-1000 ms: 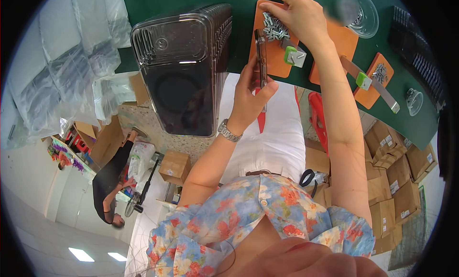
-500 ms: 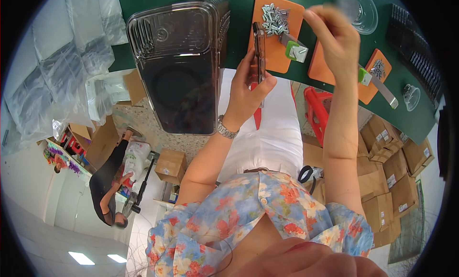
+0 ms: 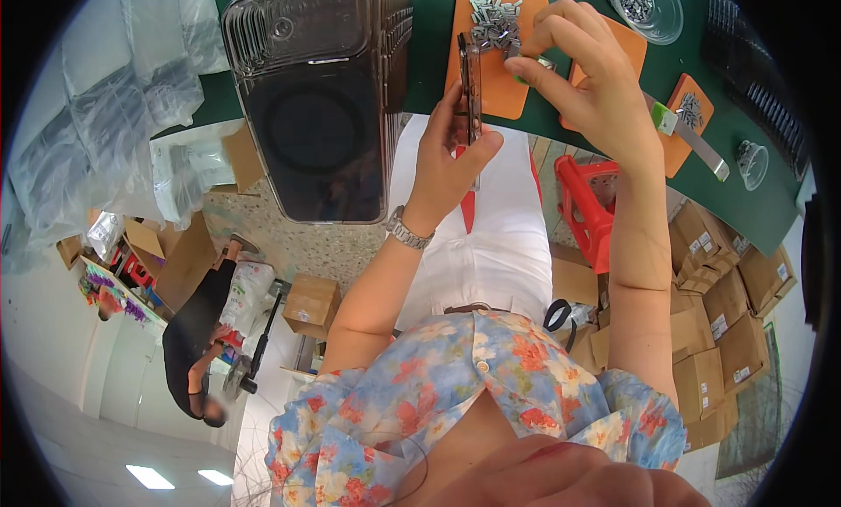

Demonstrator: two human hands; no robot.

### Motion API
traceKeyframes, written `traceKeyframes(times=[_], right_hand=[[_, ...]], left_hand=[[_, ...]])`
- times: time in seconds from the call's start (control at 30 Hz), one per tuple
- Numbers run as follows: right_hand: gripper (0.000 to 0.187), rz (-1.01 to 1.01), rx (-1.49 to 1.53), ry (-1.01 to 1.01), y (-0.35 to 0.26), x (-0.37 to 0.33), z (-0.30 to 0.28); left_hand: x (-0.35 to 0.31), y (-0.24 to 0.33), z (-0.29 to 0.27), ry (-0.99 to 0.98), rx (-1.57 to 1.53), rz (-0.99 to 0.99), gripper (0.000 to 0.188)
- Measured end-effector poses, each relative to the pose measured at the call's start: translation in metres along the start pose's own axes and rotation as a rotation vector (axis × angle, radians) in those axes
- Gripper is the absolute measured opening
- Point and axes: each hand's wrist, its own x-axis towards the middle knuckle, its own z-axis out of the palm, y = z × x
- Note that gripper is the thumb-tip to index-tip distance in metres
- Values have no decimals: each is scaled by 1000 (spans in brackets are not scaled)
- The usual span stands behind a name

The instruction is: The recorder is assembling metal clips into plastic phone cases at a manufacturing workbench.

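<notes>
My left hand (image 3: 442,161) holds a slim dark phone case (image 3: 471,78) upright and edge-on over the green table (image 3: 429,34). My right hand (image 3: 591,78) is just to the right of the case, thumb and forefinger pinched on a tiny part that is too small to make out. Behind both hands lies an orange mat (image 3: 495,91) with a pile of small metal parts (image 3: 492,21) on it. A tall stack of clear phone cases (image 3: 315,95) stands to the left of my left hand.
A clear bowl of metal parts (image 3: 644,3), a second orange mat (image 3: 679,148) with a green-tipped tool (image 3: 696,144) and a black tray (image 3: 758,56) lie to the right. Below the table are a red stool (image 3: 587,200), cardboard boxes (image 3: 718,271), plastic bags (image 3: 96,130) and another person (image 3: 197,341).
My right hand has lifted off the pile of metal parts, swung to the right, then come back pinched beside the case. My left hand has kept the case upright.
</notes>
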Motion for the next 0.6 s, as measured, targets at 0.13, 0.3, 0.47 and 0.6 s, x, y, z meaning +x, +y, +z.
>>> traceKeyframes(times=[0.13, 0.3, 0.47, 0.6], right_hand=[[21, 20, 60, -29, 6, -7, 5], [17, 141, 309, 19, 13, -12, 9], [14, 220, 315, -48, 17, -12, 5], [13, 120, 257, -135, 18, -4, 6]], left_hand=[[2, 4, 1, -23, -3, 17, 77], [5, 11, 4, -21, -13, 48, 78], [8, 9, -2, -39, 7, 47, 79], [8, 12, -1, -56, 2, 27, 79]])
